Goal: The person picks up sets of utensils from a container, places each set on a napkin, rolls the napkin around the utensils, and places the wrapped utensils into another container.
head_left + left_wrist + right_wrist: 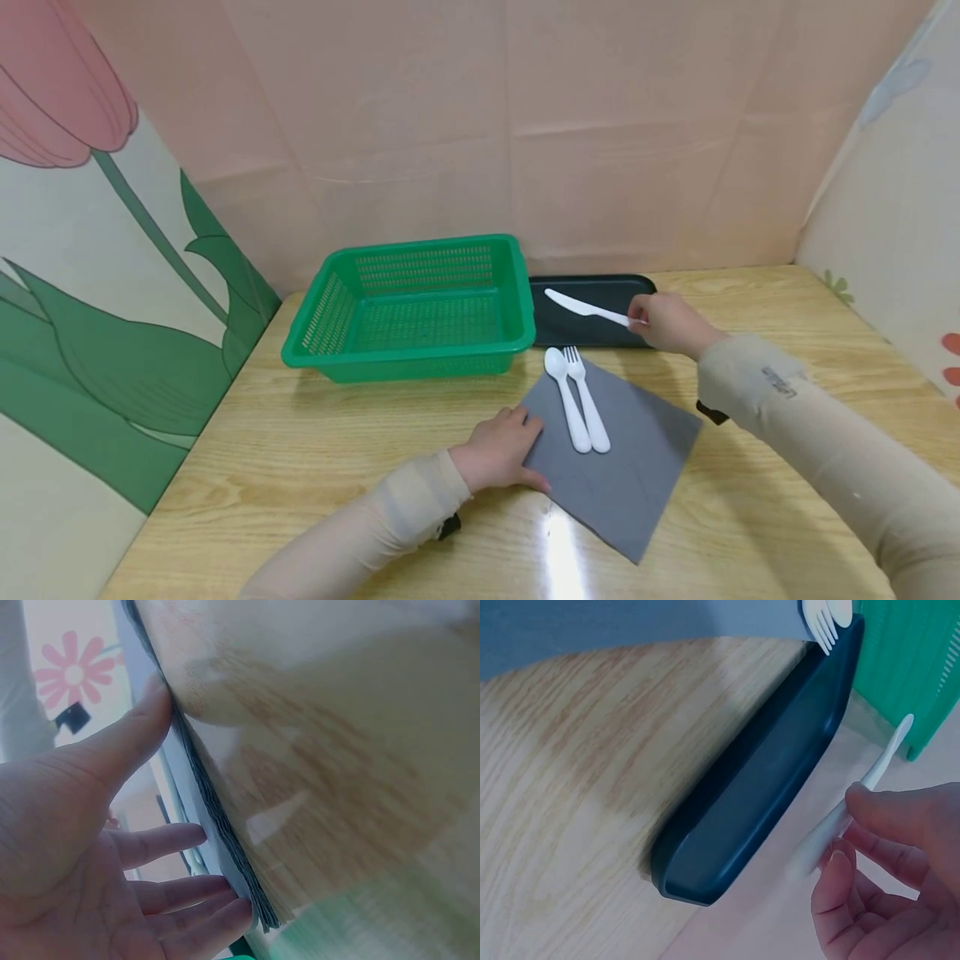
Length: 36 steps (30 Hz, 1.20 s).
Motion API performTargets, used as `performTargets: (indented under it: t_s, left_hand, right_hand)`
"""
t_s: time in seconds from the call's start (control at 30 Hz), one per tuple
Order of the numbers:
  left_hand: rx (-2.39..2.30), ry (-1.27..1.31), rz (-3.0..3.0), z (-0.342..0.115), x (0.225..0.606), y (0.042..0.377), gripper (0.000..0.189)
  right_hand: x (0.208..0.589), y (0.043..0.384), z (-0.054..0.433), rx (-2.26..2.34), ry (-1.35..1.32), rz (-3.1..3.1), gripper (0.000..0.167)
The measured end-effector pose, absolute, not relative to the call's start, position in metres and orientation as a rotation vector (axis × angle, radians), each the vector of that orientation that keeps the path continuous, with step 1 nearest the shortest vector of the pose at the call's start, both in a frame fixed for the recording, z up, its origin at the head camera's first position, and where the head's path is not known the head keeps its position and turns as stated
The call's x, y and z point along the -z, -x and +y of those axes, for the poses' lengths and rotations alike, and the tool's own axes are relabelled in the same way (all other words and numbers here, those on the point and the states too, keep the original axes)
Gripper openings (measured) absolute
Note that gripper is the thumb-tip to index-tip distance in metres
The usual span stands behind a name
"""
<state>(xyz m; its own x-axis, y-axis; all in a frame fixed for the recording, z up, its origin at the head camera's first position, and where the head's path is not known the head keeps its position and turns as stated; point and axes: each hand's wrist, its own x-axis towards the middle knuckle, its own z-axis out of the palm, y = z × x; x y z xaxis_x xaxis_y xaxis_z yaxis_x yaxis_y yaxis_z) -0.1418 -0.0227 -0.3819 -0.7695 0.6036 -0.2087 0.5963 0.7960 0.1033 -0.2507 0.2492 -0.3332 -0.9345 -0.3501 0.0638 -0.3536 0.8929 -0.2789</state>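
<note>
My right hand [667,321] pinches a white plastic knife [581,307] by its handle end, blade pointing left, over the black tray [546,332]. In the right wrist view the knife [883,757] sits between thumb and fingers. A grey folded napkin [648,454] lies turned cornerwise on the table. On it rest a white spoon [568,412] and a white fork [591,408], side by side, their heads by the far corner. My left hand [498,450] touches the napkin's left edge, fingers extended; the left wrist view shows its layered edge [217,817] against the fingertips.
A green plastic basket [420,358] with slotted walls stands left of the tray, right beside it. Behind both hangs a pinkish cloth backdrop [420,125]. The wooden table [300,467] has printed panels at its left and right sides.
</note>
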Motion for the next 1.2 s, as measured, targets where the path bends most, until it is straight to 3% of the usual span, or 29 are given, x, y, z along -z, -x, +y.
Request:
performTargets:
  t_s: [1.2]
  left_hand:
    - [-0.047, -0.955, 2.768, -0.023, 0.384, 0.141, 0.067]
  right_hand:
    - [0.34, 0.239, 0.246, -0.441, -0.609, -3.105, 0.011]
